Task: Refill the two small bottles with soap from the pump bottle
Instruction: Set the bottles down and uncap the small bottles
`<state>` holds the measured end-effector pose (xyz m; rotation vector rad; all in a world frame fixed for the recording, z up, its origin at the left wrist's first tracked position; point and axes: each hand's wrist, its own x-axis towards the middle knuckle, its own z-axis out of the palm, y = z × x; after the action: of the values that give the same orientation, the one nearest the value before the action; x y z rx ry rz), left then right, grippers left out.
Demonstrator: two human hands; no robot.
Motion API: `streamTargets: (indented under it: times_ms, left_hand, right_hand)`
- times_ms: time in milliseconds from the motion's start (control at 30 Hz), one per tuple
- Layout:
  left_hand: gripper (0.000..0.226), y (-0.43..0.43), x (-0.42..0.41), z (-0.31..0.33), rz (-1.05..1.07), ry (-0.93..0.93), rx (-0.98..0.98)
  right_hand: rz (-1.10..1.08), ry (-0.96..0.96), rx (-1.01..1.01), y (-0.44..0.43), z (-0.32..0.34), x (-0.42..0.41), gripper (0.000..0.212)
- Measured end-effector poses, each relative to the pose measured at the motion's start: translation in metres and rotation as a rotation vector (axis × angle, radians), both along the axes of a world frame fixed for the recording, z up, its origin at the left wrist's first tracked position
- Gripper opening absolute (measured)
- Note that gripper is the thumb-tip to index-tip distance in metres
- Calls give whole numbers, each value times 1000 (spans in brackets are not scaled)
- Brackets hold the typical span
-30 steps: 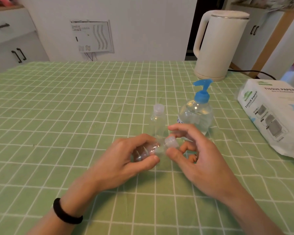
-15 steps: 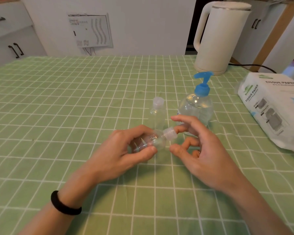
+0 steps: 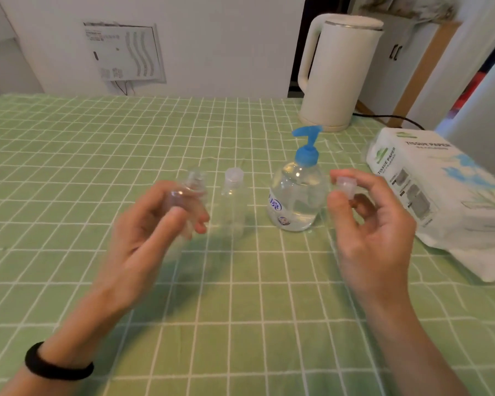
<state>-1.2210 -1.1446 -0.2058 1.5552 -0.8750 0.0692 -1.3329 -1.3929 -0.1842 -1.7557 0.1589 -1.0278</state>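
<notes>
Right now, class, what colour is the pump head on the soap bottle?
Blue: the pump head tops the clear pump bottle, seen in the head view.

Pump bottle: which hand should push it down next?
Probably the right hand. It is just beside the pump bottle and pinches only the little cap, easy to put down. The left hand is farther off and holds the open small bottle.

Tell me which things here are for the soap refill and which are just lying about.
Job: uncapped small clear plastic bottle, in left hand; its clear cap, in right hand; capped small clear plastic bottle; blue-topped clear pump bottle.
Idle: cream electric kettle; white tissue pack.
</notes>
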Motion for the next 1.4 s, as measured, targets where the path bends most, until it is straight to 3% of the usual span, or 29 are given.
streamTargets:
  times_ms: [67, 133, 267, 467, 733, 833, 900, 967, 1033, 1067, 1167, 1300, 1400]
  left_hand:
    - [28, 5, 10, -1, 55, 58, -124]
    - [27, 8, 16, -5, 98, 124, -129]
    - [23, 12, 22, -19, 206, 197, -23]
    - [30, 17, 29, -20, 312, 245, 33]
    - [59, 12, 17, -9, 307, 315, 49]
    - [67, 10, 12, -2, 389, 273, 17]
    - [65, 8, 8, 6, 521, 73, -10]
    - [56, 6, 3, 13, 596, -260, -51]
    - [51, -4, -4, 16, 515, -471, -76]
    - [51, -11, -8, 16, 453, -489, -69]
    - [59, -40, -18, 9, 361, -344, 54]
    - [80, -61, -13, -6, 329, -162, 239]
    - [67, -62, -8, -15, 268, -82, 252]
  right_hand:
    - [-237, -6, 37, -18, 0, -1, 15]
    - [-365, 178, -40, -37, -7, -3, 21]
    - [-372, 614, -198, -54, -21, -4, 32]
    - [-325, 753, -306, -55, -27, -5, 15]
    - [-279, 775, -261, -59, -25, -5, 50]
    - [-325, 651, -217, -60, -21, -5, 49]
    - [-340, 435, -165, -56, -15, -5, 34]
    - [-296, 175, -107, -44, -6, -7, 14]
    - [-213, 52, -112, -26, 0, -6, 5]
    - [-162, 49, -133, -16, 1, -4, 5]
    - [-19, 122, -248, 10, 6, 9, 7]
    - [80, 275, -423, 27, 16, 35, 36]
    - [120, 293, -472, 34, 15, 46, 44]
